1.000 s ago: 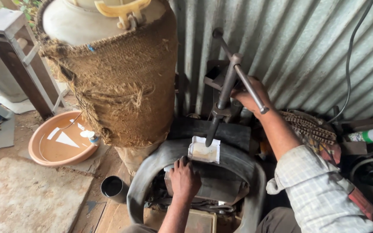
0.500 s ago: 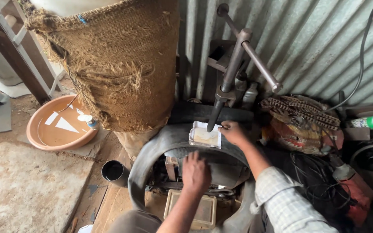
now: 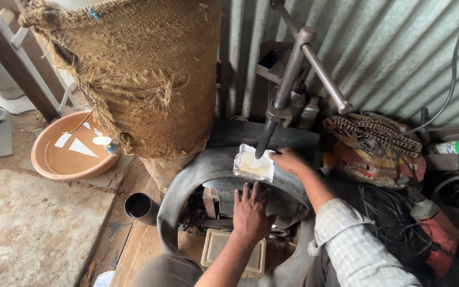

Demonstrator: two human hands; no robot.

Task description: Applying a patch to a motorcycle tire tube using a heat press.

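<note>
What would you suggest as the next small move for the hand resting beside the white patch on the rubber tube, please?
Probably nudge the white patch so it sits squarely under the press screw. The right hand touches the patch's edge, the screw tip meets it near one corner, and the left hand steadies the rubber tube below.

Dirt floor [image 3: 6, 175] with concrete slab [image 3: 33, 234], orange basin [image 3: 70, 151], black cup [image 3: 140, 207], tyre [image 3: 187, 186].

Two bare hands, left hand [image 3: 251, 212] and right hand [image 3: 289, 160]; one black rubber tyre [image 3: 197, 175]; one small white square tray of pale paste [image 3: 254, 165]; one grey metal screw press with a long handle bar [image 3: 293, 69]; one burlap-wrapped drum [image 3: 144, 74]; one round terracotta-coloured basin [image 3: 65, 154]; one small dark metal cup [image 3: 139, 207]; two dusty grey bottles [image 3: 304, 109] against the corrugated wall.
</note>
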